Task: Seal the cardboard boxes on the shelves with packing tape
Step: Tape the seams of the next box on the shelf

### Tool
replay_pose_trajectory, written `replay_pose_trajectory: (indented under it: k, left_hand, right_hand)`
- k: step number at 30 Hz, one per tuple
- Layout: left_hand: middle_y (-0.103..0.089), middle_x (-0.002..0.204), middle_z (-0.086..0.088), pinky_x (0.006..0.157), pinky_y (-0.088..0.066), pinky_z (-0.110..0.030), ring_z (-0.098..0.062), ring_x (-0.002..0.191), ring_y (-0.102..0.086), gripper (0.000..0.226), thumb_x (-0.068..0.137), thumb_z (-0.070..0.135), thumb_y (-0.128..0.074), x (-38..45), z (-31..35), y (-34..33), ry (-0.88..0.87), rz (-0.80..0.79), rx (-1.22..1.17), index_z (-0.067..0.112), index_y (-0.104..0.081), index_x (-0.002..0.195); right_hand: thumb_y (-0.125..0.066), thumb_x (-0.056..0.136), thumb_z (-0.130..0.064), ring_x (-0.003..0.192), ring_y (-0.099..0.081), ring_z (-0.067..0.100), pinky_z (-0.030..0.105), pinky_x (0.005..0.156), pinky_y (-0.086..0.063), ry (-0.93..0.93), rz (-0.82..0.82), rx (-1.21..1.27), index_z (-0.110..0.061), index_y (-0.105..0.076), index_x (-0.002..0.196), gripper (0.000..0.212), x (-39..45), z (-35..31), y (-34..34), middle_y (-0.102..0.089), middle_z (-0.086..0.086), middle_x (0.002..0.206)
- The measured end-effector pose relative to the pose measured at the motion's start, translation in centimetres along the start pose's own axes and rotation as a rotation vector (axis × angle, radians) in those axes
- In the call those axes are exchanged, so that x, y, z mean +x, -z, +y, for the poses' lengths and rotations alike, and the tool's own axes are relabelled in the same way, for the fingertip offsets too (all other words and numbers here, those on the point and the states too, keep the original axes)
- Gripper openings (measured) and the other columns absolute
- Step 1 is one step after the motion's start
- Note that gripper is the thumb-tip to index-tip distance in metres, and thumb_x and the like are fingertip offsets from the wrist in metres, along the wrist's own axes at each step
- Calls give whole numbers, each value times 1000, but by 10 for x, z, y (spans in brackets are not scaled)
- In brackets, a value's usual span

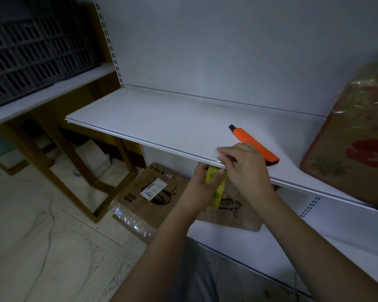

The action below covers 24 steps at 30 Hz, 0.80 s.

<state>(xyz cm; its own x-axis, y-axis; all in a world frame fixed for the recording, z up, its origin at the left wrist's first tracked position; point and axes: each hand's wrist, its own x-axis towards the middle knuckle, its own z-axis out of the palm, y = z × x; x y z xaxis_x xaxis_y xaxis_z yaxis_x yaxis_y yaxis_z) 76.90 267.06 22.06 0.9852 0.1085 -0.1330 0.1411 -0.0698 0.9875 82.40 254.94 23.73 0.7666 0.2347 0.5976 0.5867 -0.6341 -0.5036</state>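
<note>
- Both forearms reach forward from the bottom of the view and meet just below the front lip of the white shelf (162,118).
- The left hand (202,184) has its fingers curled round a roll of packing tape (215,188) with a yellow-green core, holding it just under the shelf edge.
- The right hand (243,165) arches over the roll, its fingers pinched narrow on what looks like the clear free end of the tape, right at the shelf lip.
- By my reading, the step in hand is starting a strip: finding and peeling the tape end, before any box gets sealed.
- The next move probably calls for drawing out a clean length without letting it fold back on itself, then carrying it to a box seam.
- Below the hands a cardboard box (153,192) with a white label and printed artwork sits on the lower shelf, its near corner jutting out past the edge; glossy film shows on its near edge, though I cannot tell whether its top seam is taped.
- On the shelf just beyond the right hand lies an orange utility knife (252,141), close enough for cutting the strip.
- Farther right on the same shelf stands a second cardboard box (349,149) with red print and shiny wrap.
</note>
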Motion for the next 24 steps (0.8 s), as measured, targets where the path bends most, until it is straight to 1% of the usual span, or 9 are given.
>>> replay_pose_trajectory:
  k: [3,5,7,9,13,16,17,20,24]
  left_hand:
    - [-70,109,-11,78,-61,-37,-24,96,-71,33,98,42,-60,-1,-2,2,-5,-7,12,20,-55,122]
    - [-71,108,-10,87,-59,-48,-26,94,-72,37,95,49,-60,-1,-3,2,15,-24,-5,24,-56,121]
    - [-70,104,-9,88,-58,-48,-20,86,-73,38,95,55,-55,2,-4,2,45,-3,-28,25,-57,119]
    - [-69,101,-6,84,-58,-42,-13,77,-73,40,97,58,-50,8,-2,-1,105,50,-55,25,-58,118]
    - [-67,121,-5,98,-51,-52,-28,108,-67,71,56,87,-61,39,-18,-6,252,136,-126,36,-62,105]
    - [-66,129,-6,100,-48,-53,-31,113,-65,110,37,97,-65,69,-34,-7,337,169,-171,30,-61,124]
    - [-64,131,-8,101,-48,-53,-32,115,-64,112,45,97,-62,66,-24,-9,367,169,-145,25,-59,130]
    - [-57,137,-14,108,-42,-45,-33,124,-56,83,85,74,-52,42,13,-16,315,259,28,10,-50,139]
    - [-29,151,-24,111,-31,-49,-43,138,-31,99,84,71,-58,8,25,-15,325,594,406,6,-25,151]
  right_hand:
    - [-67,93,-17,95,-57,14,29,87,-51,-137,-117,29,-28,-27,155,75,-1,-9,4,-62,2,106]
    - [-70,91,-23,118,-55,18,34,100,-49,-194,-133,78,-32,-11,158,89,1,-8,9,-40,2,150]
    - [-73,88,-28,130,-48,18,38,108,-45,-218,-144,124,-29,-18,157,89,5,-1,12,-17,-4,163]
    - [-70,91,-29,135,-45,21,43,111,-41,-181,-187,72,-22,-29,154,76,6,6,10,-30,1,159]
    - [-62,96,-20,137,-43,20,39,113,-37,-177,-195,58,-19,-40,150,58,8,9,3,-43,2,152]
    - [-55,97,-8,131,-49,22,37,111,-39,-192,-147,43,-13,-46,146,50,12,12,-2,-51,7,145]
    - [-54,97,-7,130,-50,22,37,111,-40,-194,-142,36,-12,-47,145,49,12,13,-3,-53,8,143]
    - [-55,97,-8,129,-51,21,37,110,-40,-206,-152,54,-12,-51,142,45,12,13,-1,-55,8,141]
    - [-51,98,-6,122,-56,23,42,106,-44,-133,-119,127,-5,-58,135,37,-2,-3,24,-60,12,133]
